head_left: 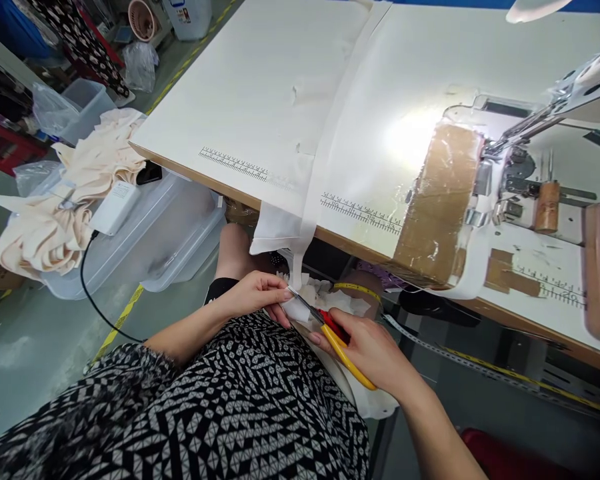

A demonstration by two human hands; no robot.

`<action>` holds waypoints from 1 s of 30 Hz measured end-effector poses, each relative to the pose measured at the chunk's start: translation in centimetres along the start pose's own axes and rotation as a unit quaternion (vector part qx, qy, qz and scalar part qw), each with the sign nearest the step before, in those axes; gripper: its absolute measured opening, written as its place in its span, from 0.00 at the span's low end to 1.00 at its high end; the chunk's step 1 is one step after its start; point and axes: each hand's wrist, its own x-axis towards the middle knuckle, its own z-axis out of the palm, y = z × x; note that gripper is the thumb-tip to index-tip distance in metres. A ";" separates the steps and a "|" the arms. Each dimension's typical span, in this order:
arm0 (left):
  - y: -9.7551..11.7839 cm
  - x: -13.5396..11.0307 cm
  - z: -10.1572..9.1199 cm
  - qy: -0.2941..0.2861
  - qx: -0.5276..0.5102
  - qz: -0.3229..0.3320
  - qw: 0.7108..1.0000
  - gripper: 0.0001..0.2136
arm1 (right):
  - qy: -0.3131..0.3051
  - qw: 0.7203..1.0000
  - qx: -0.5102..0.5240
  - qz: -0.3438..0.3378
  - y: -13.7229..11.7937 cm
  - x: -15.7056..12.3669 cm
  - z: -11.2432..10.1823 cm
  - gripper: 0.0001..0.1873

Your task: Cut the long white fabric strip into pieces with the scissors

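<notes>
My right hand is wrapped round the handles of a pair of scissors, yellow and red. Their dark blades point up and left, with the tips beside the fingers of my left hand. That hand pinches a piece of white fabric over my lap. A long white fabric strip runs down across the table and over its front edge toward my hands. White scraps lie on my lap below it. The exact cutting point between blades and fabric is too small to make out.
A white sewing table with printed rulers carries a sewing machine at the right. Brown cardboard is taped beside it. To the left, a clear plastic bin bears cream fabric and a cabled white power bank.
</notes>
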 end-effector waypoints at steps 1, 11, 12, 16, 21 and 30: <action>0.0 0.0 0.0 -0.005 0.003 -0.001 1.000 0.19 | 0.002 1.000 -0.006 -0.006 -0.2 0.1 0.0 0.24; -0.2 0.2 0.2 -0.017 0.015 -0.005 1.000 0.21 | 0.047 0.993 0.107 -0.027 0.2 0.4 1.0 0.23; -0.4 0.3 0.5 -0.022 0.015 -0.003 1.000 0.21 | 0.063 0.988 0.136 -0.033 0.0 0.4 1.1 0.21; -0.1 0.7 2.3 -0.070 0.091 0.014 0.993 0.18 | 0.146 0.961 0.231 -0.050 -1.2 0.7 1.4 0.15; 7.1 1.3 2.5 0.092 0.448 0.242 0.856 0.09 | 0.269 0.943 0.178 -0.081 -1.7 -0.5 0.9 0.09; 18.5 6.2 0.3 0.239 0.715 0.131 0.644 0.13 | 0.335 0.919 0.197 0.065 -1.5 -4.8 0.7 0.13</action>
